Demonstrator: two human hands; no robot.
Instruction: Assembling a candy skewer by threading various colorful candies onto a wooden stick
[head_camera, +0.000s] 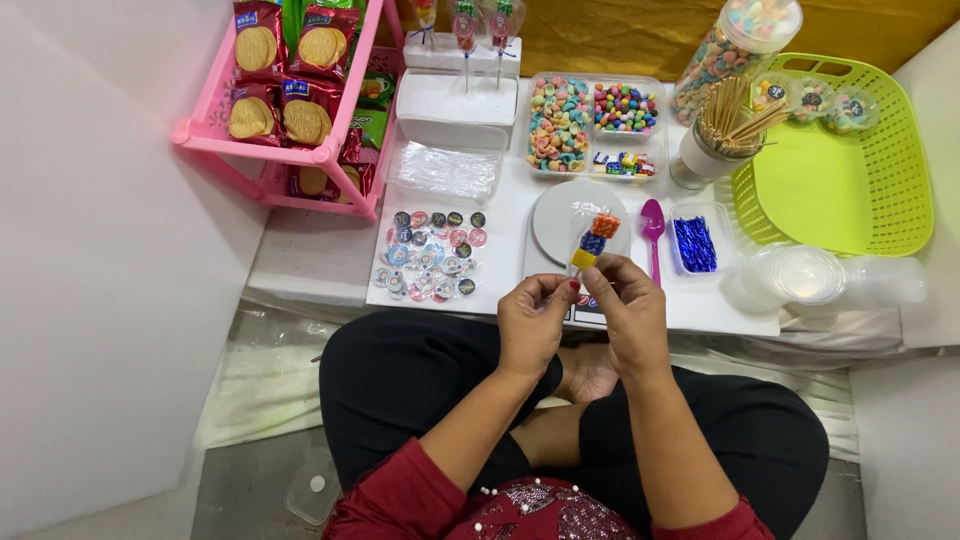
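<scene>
My left hand (533, 322) and my right hand (628, 312) meet above my lap and pinch the bottom of a small clear bag (594, 235). Inside it sits a skewer of candy cubes: orange on top, blue in the middle, yellow below. The bag stands upright over a round white scale plate (553, 215). A purple spoon (652, 232) lies just right of the plate. A small clear tray of blue twist ties (695, 244) sits beyond the spoon.
A divided box of coloured candies (590, 125), a cup of wooden skewers (728, 128), a tall candy jar (735, 45), a green basket (850, 170), round stickers (432, 255), clear lids (805, 275), a stack of clear bags (445, 168) and a pink rack of biscuit packs (285, 95) surround me.
</scene>
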